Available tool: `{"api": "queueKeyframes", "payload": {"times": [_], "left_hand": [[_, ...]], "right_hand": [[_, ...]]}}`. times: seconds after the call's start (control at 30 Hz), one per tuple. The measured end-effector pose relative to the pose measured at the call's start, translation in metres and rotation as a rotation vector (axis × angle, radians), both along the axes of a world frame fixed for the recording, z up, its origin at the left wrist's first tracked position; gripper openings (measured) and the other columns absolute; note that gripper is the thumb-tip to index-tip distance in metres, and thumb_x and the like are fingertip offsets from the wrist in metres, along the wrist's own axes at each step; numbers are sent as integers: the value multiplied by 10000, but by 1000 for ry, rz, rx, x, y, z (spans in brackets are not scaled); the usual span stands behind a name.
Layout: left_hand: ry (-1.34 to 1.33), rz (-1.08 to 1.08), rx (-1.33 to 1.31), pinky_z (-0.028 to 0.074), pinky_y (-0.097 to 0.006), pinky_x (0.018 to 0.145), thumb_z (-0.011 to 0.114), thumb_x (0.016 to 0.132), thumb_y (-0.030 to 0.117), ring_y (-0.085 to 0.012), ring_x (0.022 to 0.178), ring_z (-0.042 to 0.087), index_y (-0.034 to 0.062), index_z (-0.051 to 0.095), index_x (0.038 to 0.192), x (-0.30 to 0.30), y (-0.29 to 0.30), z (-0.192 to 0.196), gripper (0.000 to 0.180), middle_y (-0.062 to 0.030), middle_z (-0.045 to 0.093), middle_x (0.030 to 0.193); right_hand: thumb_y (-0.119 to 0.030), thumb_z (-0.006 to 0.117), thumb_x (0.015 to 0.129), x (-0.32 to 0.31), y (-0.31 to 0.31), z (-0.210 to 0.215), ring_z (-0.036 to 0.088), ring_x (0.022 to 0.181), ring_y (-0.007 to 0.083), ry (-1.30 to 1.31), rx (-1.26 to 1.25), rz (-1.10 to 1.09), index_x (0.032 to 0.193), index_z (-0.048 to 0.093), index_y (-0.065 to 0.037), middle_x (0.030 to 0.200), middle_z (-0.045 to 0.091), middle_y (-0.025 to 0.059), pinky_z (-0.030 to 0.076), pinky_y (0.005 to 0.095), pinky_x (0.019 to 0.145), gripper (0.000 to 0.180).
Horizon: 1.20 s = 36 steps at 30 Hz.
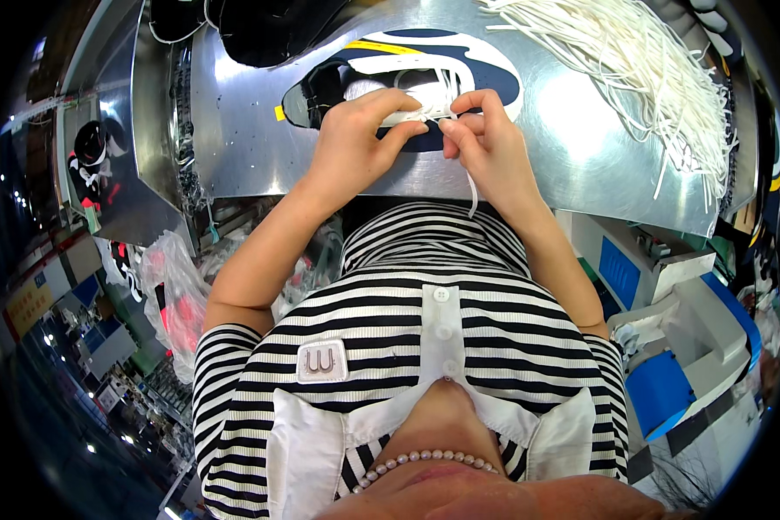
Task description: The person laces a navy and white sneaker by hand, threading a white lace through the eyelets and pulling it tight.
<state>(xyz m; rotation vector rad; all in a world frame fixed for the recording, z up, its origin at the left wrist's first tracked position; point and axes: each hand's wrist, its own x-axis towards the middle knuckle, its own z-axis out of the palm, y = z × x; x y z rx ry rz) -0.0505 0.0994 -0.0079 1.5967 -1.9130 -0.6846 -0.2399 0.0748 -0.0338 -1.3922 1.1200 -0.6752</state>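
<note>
A navy, white and yellow shoe upper lies on its side on the metal worktable, its toe end toward the right and its grey-lined opening toward the left. White lace strands cross its eyelet area. My left hand rests over the near side of the upper, thumb and forefinger pinched on the white shoelace at the eyelet edge. Close beside it, my right hand pinches the same shoelace, whose loose end hangs down past the table's near edge. The fingertips hide the exact spot where the lace passes through.
A large heap of white shoelaces spreads over the right of the metal worktable. Black shoe pieces lie at the far left. Below the table are a clear plastic bag on the left and a grey and blue plastic container on the right.
</note>
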Motion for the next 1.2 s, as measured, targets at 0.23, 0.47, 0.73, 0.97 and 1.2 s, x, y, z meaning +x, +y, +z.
{"api": "queueKeyframes", "payload": {"times": [0.23, 0.47, 0.73, 0.97, 1.2], "left_hand": [[-56, -37, -116, 513, -350, 656, 768, 811, 105, -318, 746, 661, 29, 624, 1021, -6, 11, -12, 266, -123, 681, 889], [-121, -175, -394, 464, -372, 581, 788, 757, 64, -284, 640, 596, 48, 600, 942, 0, 15, -23, 264, -92, 630, 783], [-110, -266, -434, 484, -361, 601, 789, 739, 41, -285, 673, 618, 47, 608, 904, 6, 20, -19, 246, -104, 647, 788], [-53, -305, -226, 506, -348, 642, 781, 789, 69, -300, 704, 643, 27, 569, 1020, 13, 18, -11, 317, -122, 668, 817], [384, 149, 334, 532, -296, 792, 736, 890, 145, -199, 895, 682, 42, 280, 1440, 8, 11, 12, 722, -152, 646, 1102]], "right_hand": [[-266, 616, 944, 18, 3, -12, 677, 702, 277, 135, -15, -41, 1027, 517, -45, 747, 671, 117, 508, 408, 683, 255], [-193, 699, 864, -16, -18, 29, 656, 641, 223, -14, -430, 66, 938, 656, -81, 706, 670, 64, 490, 357, 554, 141], [-190, 673, 859, 1, -34, 20, 692, 759, 282, 265, -320, 410, 1008, 711, -113, 828, 723, 100, 535, 370, 686, 172], [-111, 670, 915, -28, -81, 59, 671, 839, 112, -433, -349, -75, 1060, 715, -45, 919, 728, 46, 517, 236, 807, 165], [-129, 713, 863, 16, -40, 5, 603, 806, 98, -204, 3, 132, 972, 704, -29, 942, 683, 20, 469, 247, 726, 148]]}}
